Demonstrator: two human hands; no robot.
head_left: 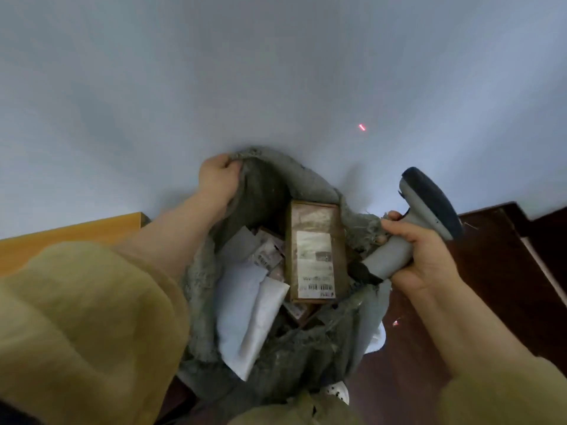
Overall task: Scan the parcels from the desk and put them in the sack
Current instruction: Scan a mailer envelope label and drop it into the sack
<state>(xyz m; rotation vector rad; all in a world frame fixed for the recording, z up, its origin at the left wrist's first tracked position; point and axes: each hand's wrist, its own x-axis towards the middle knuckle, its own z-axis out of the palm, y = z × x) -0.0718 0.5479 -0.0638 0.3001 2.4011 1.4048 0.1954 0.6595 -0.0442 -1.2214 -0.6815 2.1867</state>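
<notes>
Yellow sleeve (76, 317) fills the lower left of the frame, and from it the forearm runs up to the left hand (217, 176), whose fingers are curled over the far rim of the grey sack (276, 357), holding its mouth up and open. At right of centre the right hand (420, 256) is wrapped tight round the handle of the grey scanner (426, 216). Its dark head points up and away, and a small red laser mark (362, 127) sits on the pale wall (276, 72) above. Whether those fingertips also pinch the frayed near rim of the sack, I cannot tell.

Inside the sack a brown cardboard box (316, 253) stands on end, its label facing up, leaning against the right wall. To its left lie white mailers (251, 308) and a small labelled packet (267, 253), all loosely piled.

I'd judge the sack soft and floppy, with no shape of its own, so it wants holding by the rim as it is now. The box looks stiff and light enough for one hand across its narrow sides. The mailers look limp and slick, best pinched at an edge.

A strip of the orange desk (70, 237) shows at middle left, and dark wooden floor (506, 286) at right.
</notes>
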